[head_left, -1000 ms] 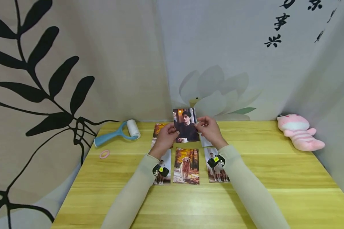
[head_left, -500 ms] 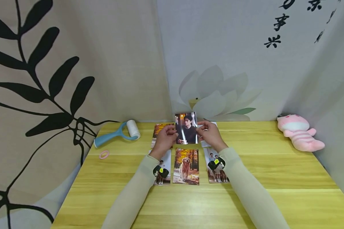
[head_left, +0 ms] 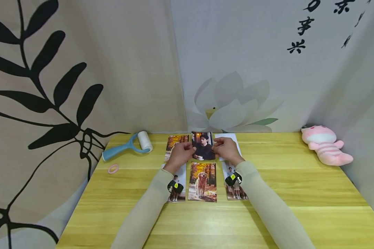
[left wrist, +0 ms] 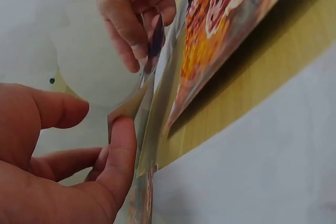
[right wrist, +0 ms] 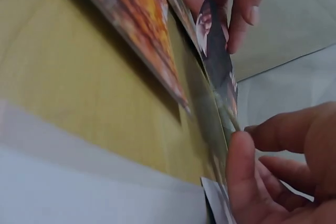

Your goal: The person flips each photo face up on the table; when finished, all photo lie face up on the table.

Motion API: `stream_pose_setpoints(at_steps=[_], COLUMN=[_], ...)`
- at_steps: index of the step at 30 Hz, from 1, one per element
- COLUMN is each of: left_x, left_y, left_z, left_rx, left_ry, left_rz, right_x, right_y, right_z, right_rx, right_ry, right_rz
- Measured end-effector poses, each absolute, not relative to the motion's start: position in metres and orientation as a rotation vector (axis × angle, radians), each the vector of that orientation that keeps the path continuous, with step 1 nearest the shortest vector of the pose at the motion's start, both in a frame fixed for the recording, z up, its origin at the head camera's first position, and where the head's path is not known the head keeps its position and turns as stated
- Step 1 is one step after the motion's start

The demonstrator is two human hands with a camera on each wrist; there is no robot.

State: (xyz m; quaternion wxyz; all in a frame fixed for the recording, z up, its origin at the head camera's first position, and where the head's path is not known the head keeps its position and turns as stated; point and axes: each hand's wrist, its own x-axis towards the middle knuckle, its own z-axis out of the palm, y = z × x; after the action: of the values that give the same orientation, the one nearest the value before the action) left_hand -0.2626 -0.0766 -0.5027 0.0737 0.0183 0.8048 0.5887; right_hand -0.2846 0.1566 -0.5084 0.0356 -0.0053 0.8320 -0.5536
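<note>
A photo print of a person in a dark sweater (head_left: 203,151) is held at the back middle of the table. My left hand (head_left: 178,158) pinches its left edge, and my right hand (head_left: 230,151) its right edge. Seen from the left wrist, the print (left wrist: 127,105) bends a little under the thumb; in the right wrist view the print (right wrist: 218,51) is nearly edge-on. Below it lies a photo of a golden dog (head_left: 202,182). An autumn photo (head_left: 174,139) lies left, a white-looking print (head_left: 232,136) right, both partly covered by the hands.
Group photos lie at front left (head_left: 181,172) and front right (head_left: 233,191), partly under my wrists. A blue-handled lint roller (head_left: 124,147) and a pink ring (head_left: 113,168) are on the left. A pink plush toy (head_left: 325,144) sits at the right, near the curtain behind the wooden table (head_left: 268,221).
Both hands have brought the sweater-person print down and nearer the tabletop, into line between the two back prints. The other prints stay where they were.
</note>
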Motion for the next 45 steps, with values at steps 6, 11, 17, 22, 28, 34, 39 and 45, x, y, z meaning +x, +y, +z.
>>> stream_pose_setpoints(at_steps=[6,11,17,22,28,34,39,45], left_x=[-0.263,-0.261,-0.256,-0.254,-0.253,-0.254,-0.253,-0.253], left_y=[-0.078,-0.079,-0.078,-0.077,-0.072,-0.057,-0.04,-0.013], left_z=[-0.506,-0.505,-0.502,-0.5,-0.493,-0.493,-0.496,-0.491], left_rx=[0.057,0.057,0.076,0.081,0.044,0.105,0.177,0.268], left_ry=[2.441,2.487,2.584,2.623,2.612,2.626,2.6,2.569], left_rz=[1.69,1.641,1.502,1.45,1.48,1.524,1.523,1.52], right_x=[-0.282,-0.281,-0.279,-0.278,-0.281,-0.281,-0.283,-0.293], right_y=[0.155,0.155,0.155,0.156,0.164,0.174,0.186,0.202], right_z=[-0.509,-0.508,-0.509,-0.507,-0.505,-0.499,-0.496,-0.495], right_rx=[0.021,0.007,0.02,-0.002,-0.058,-0.08,-0.083,-0.104], right_ry=[2.55,2.578,2.59,2.641,2.753,2.74,2.772,2.857], right_rz=[-1.669,-1.642,-1.588,-1.533,-1.467,-1.464,-1.403,-1.4])
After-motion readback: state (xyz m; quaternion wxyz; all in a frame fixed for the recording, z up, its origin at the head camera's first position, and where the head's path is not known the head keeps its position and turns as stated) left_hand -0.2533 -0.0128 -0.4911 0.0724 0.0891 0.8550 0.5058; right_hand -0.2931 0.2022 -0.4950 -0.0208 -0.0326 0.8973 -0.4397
